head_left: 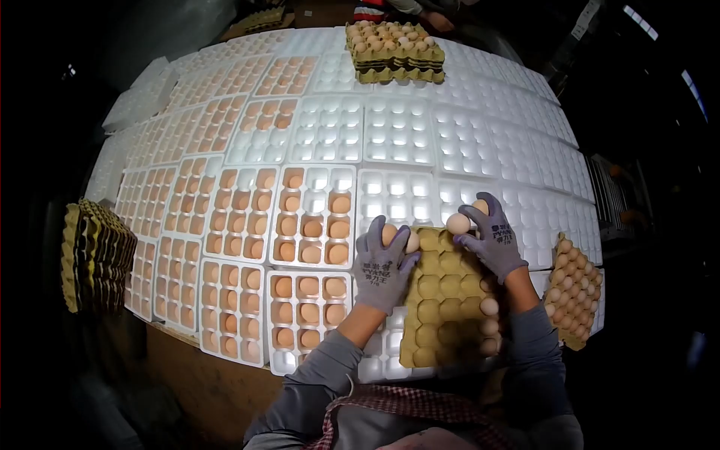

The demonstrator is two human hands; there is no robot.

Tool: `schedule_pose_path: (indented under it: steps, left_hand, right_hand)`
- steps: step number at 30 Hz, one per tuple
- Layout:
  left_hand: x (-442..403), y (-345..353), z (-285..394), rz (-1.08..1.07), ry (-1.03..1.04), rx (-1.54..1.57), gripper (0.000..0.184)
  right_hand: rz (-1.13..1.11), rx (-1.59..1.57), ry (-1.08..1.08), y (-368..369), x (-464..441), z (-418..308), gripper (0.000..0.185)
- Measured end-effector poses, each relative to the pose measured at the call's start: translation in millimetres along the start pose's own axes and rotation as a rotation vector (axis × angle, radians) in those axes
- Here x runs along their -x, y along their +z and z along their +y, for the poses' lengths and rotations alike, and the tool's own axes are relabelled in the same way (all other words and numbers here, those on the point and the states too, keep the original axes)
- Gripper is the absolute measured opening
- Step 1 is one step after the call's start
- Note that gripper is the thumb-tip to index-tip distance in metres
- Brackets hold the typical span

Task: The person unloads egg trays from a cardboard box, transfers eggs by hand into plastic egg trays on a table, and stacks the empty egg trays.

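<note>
My left hand (381, 262), in a grey glove, has its fingers closed round two eggs (412, 241) at the far left corner of a yellowish pulp egg tray (427, 315). Two more eggs (458, 223) are gripped by my gloved right hand (491, 234) at that tray's far right corner. A few eggs (490, 307) sit along the right side of the pulp tray, whose other visible cups hold nothing. Left of my left hand, a white foam tray (354, 176) carries eggs with some bare cups. Another foam tray (274, 364) nearer me is mostly filled.
White foam trays cover the table, egg-filled at left and bare at right. A stack of pulp trays with eggs (396, 52) stands at the far side. Another egg-filled pulp tray (574, 292) tilts at right. Stacked pulp trays (97, 255) stand left. A person's hand (437, 21) shows beyond.
</note>
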State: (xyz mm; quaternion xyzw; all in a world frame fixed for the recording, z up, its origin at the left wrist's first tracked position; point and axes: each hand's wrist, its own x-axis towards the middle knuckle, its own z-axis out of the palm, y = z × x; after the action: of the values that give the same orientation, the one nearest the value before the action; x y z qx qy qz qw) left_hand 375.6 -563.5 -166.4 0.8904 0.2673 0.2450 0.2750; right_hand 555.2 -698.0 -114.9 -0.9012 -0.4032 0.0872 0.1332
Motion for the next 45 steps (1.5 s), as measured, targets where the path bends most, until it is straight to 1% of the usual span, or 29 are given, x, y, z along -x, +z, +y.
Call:
schedule_pose_path:
  steps: [2,5,8,10,11,13,15,17,19,20,21,22,23,24,25,27,29,30,32,34,35,36,37,38,39,41,42,43,45]
  left_hand:
    - [12,-1,-30,-0.134,-0.171,-0.120,0.047]
    - [15,-7,-45,-0.236,-0.268,-0.120,0.041]
    - [11,-15,-64,-0.151,-0.291,-0.018,0.041]
    - [-3,-23,-85,0.091,-0.297,0.225,0.044]
    - [-11,-24,-97,0.082,-0.303,0.232,0.044]
    - [-44,-26,-126,0.258,-0.213,0.243,0.045]
    - [-76,-30,-149,0.153,-0.228,0.105,0.046]
    - [-101,-44,-159,-0.288,-0.343,-0.266,0.042]
    - [-120,-46,-150,-0.182,-0.314,-0.129,0.036]
    - [-124,-41,-142,-0.007,-0.240,0.114,0.034]
    - [-130,-36,-134,0.023,-0.184,0.421,0.033]
    - [-137,-19,-139,0.057,-0.032,0.373,0.033]
    - [-146,5,-149,0.084,0.134,0.347,0.033]
    - [-150,25,-161,-0.061,0.181,0.044,0.034]
    - [-152,44,-172,-0.183,0.246,-0.267,0.035]
    - [-146,48,-164,-0.162,0.161,-0.379,0.042]
    - [-132,52,-141,-0.081,0.224,-0.152,0.046]
    - [-122,52,-107,-0.132,0.279,0.136,0.049]
    - [-100,62,-24,-0.330,0.438,0.325,0.050]
    - [-78,97,39,-0.394,0.624,0.238,0.047]
    - [-69,121,57,-0.378,0.695,0.176,0.044]
    - [-66,134,72,-0.381,0.716,0.174,0.044]
    - [-63,146,85,-0.485,0.621,0.182,0.044]
    - [-58,155,91,-0.591,0.521,0.186,0.043]
    - [-54,160,91,-0.603,0.532,0.179,0.043]
    - [-52,165,84,-0.441,0.555,0.269,0.036]
    - [-51,162,80,-0.416,0.577,0.312,0.034]
    - [-47,156,79,-0.414,0.586,0.296,0.034]
    - [-43,143,86,-0.358,0.090,0.982,0.032]
  right_hand:
    - [0.043,-0.176,-0.168,7,-11,-39,0.055]
    - [-0.132,0.019,-0.246,67,-46,-85,0.048]
    - [-0.173,0.081,-0.231,92,-70,-104,0.042]
    - [-0.186,-0.032,-0.197,91,-86,-111,0.040]
    - [-0.195,-0.028,-0.189,97,-91,-109,0.040]
    - [-0.126,0.050,-0.322,112,-111,-106,0.038]
    - [-0.055,-0.078,-0.269,117,-141,-104,0.039]
    - [0.124,-0.081,-0.426,138,-152,-92,0.040]
    - [0.191,-0.185,-0.285,131,-142,-93,0.039]
    - [0.199,-0.250,-0.294,119,-136,-91,0.039]
    - [0.205,-0.310,-0.297,108,-125,-87,0.039]
    - [0.196,-0.607,-0.193,103,-107,-85,0.039]
    - [0.163,-0.709,-0.106,96,-83,-82,0.038]
    - [0.158,-0.729,-0.087,92,-58,-75,0.037]
    - [0.087,-0.644,-0.082,77,-31,-67,0.036]
    - [0.306,-0.333,-0.189,58,11,-27,0.038]
    - [0.477,-0.189,0.102,33,43,25,0.038]
    - [0.374,-0.074,0.228,21,54,52,0.038]
    - [0.260,0.034,0.340,18,53,90,0.038]
    - [0.064,-0.038,0.380,32,47,116,0.039]
    - [0.085,-0.045,0.388,28,42,123,0.039]
    - [0.035,-0.146,0.396,25,38,129,0.041]
    - [-0.022,-0.248,0.404,22,40,134,0.042]
    - [0.066,-0.518,0.376,21,49,140,0.044]
    - [0.118,-0.925,0.477,17,61,146,0.045]
    - [0.577,-0.973,0.194,40,78,167,0.045]
    - [0.665,-0.800,0.210,41,91,172,0.044]
    - [0.675,-0.813,0.204,35,92,170,0.044]
    - [0.243,-1.553,0.481,24,100,167,0.043]
